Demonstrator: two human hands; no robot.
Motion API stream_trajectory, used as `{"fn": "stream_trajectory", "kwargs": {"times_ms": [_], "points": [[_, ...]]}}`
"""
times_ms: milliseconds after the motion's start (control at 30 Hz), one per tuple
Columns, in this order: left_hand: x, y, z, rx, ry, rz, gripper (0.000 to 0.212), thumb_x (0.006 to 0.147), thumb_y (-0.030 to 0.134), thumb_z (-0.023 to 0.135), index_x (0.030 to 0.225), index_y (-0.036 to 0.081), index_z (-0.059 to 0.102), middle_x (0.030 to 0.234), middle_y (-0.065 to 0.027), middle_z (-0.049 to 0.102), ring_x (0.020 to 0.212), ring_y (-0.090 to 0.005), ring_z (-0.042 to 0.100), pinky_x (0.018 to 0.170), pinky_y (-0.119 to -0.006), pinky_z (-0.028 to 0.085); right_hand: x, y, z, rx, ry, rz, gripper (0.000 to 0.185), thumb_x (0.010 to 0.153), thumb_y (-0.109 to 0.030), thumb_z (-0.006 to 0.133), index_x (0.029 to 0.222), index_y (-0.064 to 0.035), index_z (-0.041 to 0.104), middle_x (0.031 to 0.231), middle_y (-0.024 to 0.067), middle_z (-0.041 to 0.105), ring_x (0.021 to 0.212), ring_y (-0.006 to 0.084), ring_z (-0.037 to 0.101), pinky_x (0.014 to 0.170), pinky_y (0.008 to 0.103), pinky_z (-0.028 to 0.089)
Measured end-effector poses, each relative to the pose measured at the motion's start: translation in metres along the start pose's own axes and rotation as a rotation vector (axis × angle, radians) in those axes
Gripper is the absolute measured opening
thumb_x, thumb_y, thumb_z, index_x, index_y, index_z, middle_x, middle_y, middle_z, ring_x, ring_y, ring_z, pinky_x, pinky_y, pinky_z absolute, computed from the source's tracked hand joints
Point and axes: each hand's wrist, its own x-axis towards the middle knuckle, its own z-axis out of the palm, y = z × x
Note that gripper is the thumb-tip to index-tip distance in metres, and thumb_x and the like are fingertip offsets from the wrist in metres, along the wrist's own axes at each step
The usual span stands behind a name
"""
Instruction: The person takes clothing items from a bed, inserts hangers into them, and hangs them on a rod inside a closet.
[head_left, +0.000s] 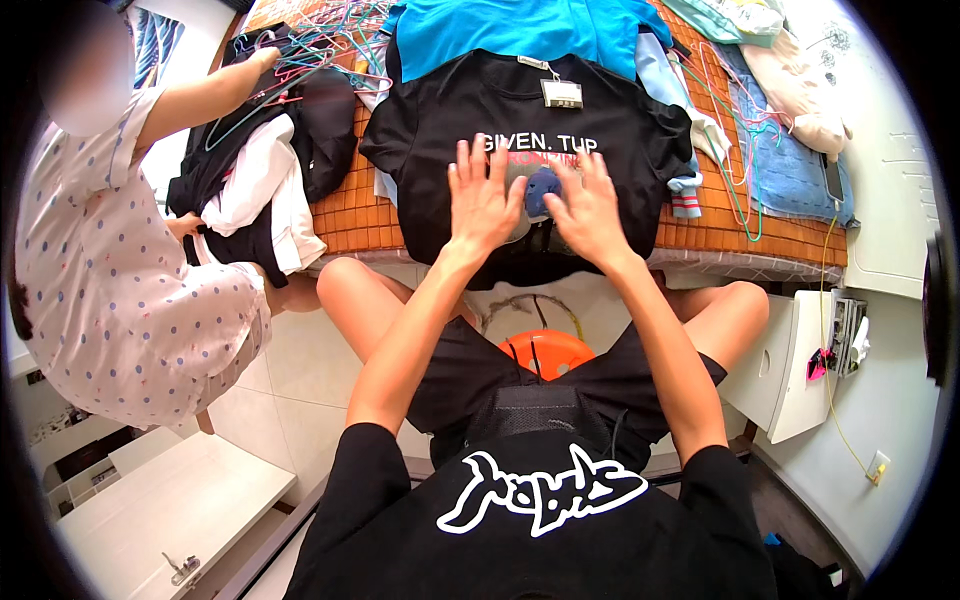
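A black printed T-shirt (427, 180) lies spread out in front of me, its collar away from me and its hem over the mat's near edge. My left hand (484, 195) is over the left part of its chest print, palm down with fingers apart. Over the right part is my right hand (589, 206), also spread and holding nothing. Whether the palms press on the cloth, I cannot tell. A paper tag (562, 94) hangs from a string at the collar. Beyond the collar lies a bright blue garment (510, 34).
At the left a person (135, 247) reaches into wire hangers (315, 64) above black and white clothes (259, 187). More hangers (752, 202), a phone (833, 180) on blue denim (795, 172) and pale clothing (806, 105) lie right, on the brown mat (360, 225).
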Motion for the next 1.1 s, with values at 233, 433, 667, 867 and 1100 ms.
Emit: {"fn": "stream_trajectory", "kwargs": {"times_ms": [233,433,667,867,1100], "points": [[-0.002,-0.05,0.005,0.039,-0.119,0.097,0.06,0.097,0.045,0.05,0.149,0.019,0.038,0.157,-0.0101,0.03,0.146,-0.033,0.023,0.117,-0.053,0.017,-0.002,0.056,0.015,-0.345,-0.163,0.023,0.061,0.097,-0.051,0.046,0.152,-0.0264,0.033,0.16,0.0099,0.023,0.149,0.0348,0.015,0.118,0.0563,0.013],[0.001,-0.068,0.002,0.04,-0.137,0.125,0.061,0.095,0.047,0.051,0.15,0.021,0.038,0.158,-0.0079,0.03,0.146,-0.0341,0.023,0.118,-0.05,0.018,-0.013,0.123,0.001,-0.196,-0.097,0.224,0.061,0.101,-0.048,0.04,0.154,-0.0227,0.025,0.159,0.0231,0.019,0.147,0.0387,0.019,0.119,0.0486,0.019],[0.007,-0.101,0.015,0.023,-0.018,-0.107,0.055,0.102,0.039,0.038,0.151,0.016,0.035,0.158,-0.016,0.026,0.145,-0.0387,0.023,0.118,-0.051,0.018,-0.011,0.12,0.01,-0.215,-0.086,0.226,0.062,0.101,-0.045,0.041,0.155,-0.0205,0.023,0.159,0.0224,0.019,0.147,0.0377,0.019,0.119,0.0486,0.019],[0.015,-0.129,0.007,0.132,-0.107,-0.331,0.061,0.1,0.046,0.039,0.153,0.018,0.03,0.16,-0.0143,0.023,0.147,-0.0397,0.016,0.118,-0.057,0.01,0.002,0.119,0.01,-0.064,-0.11,0.349,0.066,0.099,-0.05,0.044,0.154,-0.0169,0.027,0.159,0.0236,0.019,0.148,0.0372,0.017,0.118,0.0473,0.018],[0.032,-0.134,0.003,0.092,0.076,-0.254,0.065,0.101,0.043,0.038,0.154,0.008,0.023,0.157,-0.0226,0.024,0.147,-0.0386,0.018,0.117,-0.057,0.011,0.07,0.079,0.009,-0.002,0.169,0.193,0.057,0.099,-0.042,0.047,0.15,-0.018,0.037,0.156,0.0235,0.025,0.145,0.0409,0.022,0.116,0.0567,0.016]]}}
